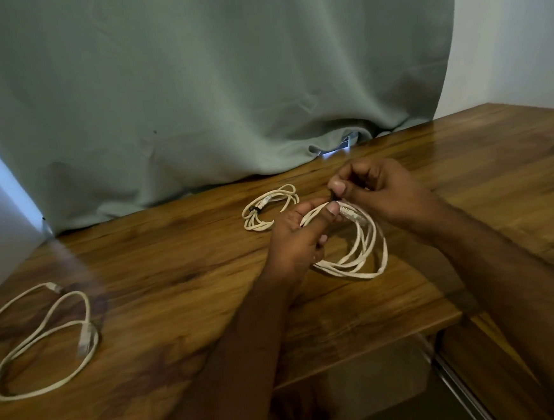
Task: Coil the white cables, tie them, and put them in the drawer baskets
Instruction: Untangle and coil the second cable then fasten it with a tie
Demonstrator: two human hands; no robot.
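With the left hand (299, 238) pinching the gathered coil (351, 240) just above the tabletop (180, 257), the right hand (371, 189), its grip nipping a small dark tie (332, 196), ought to cinch it snug where the loops bunch, lest they spring apart.

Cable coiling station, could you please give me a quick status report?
Left hand grips coiled white cable; right hand pinches dark tie at coil top. Tied coil on table. Loose cable left, uncoiled. Nothing obstructing.
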